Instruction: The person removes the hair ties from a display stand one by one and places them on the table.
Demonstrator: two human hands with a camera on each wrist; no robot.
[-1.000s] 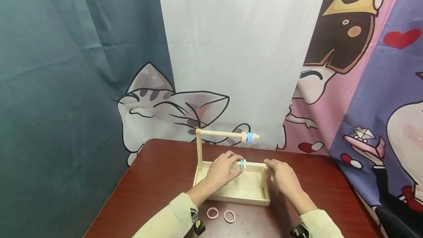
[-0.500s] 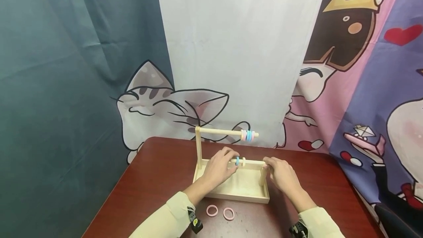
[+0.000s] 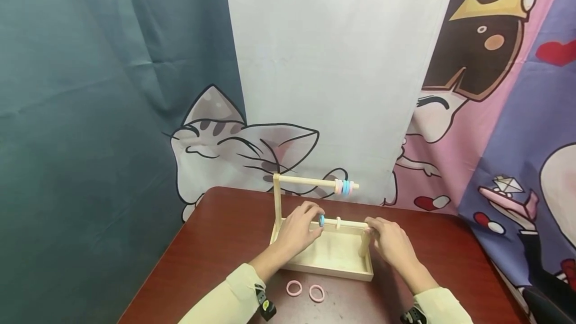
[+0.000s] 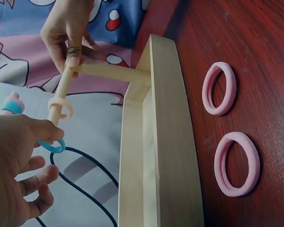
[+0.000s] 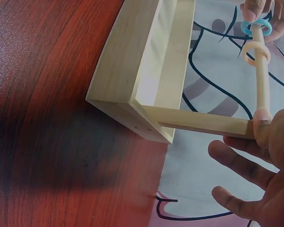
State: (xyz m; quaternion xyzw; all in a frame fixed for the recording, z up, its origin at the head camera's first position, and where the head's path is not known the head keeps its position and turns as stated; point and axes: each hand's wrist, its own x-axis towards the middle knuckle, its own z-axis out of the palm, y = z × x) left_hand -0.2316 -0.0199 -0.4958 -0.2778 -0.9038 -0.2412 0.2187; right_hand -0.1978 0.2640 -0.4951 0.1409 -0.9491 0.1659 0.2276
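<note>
red table [image 3: 216, 244], left hand [image 3: 297, 228] pinching blue ring [image 3: 321, 221]

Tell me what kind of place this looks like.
Probably a staged recording corner rather than a lived-in room: cartoon cat curtains hang as a backdrop behind a small dark red table, which carries only a wooden rack and some hair ties.

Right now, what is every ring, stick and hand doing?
Blue ring: on the lower rod's free end, pinched by the left hand.
Cream ring: threaded on the lower rod, untouched.
Lower rod: level, right end held.
Left hand: grip on the blue ring.
Right hand: holding the rod's end.
Upper rings: bunched on the upper rod.
Two pink rings: flat on the table.
</note>
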